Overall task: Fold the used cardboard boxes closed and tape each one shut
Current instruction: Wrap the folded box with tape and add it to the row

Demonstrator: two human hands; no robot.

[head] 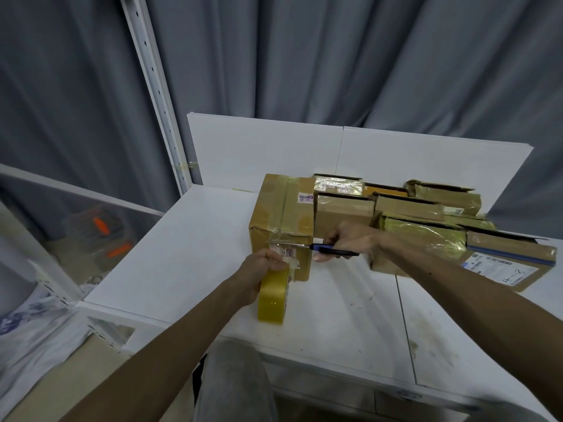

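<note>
A closed cardboard box with clear tape over its top stands on the white table. My left hand grips a yellow tape roll just in front of the box, and a strip of tape runs from the roll up the box's front face. My right hand holds a blue-handled cutter whose blade tip reaches the tape at the box's upper front edge.
Several more cardboard boxes are packed together to the right, one bearing a shipping label. White panels stand behind them, before grey curtains. A metal shelf upright and a clear bin are at left.
</note>
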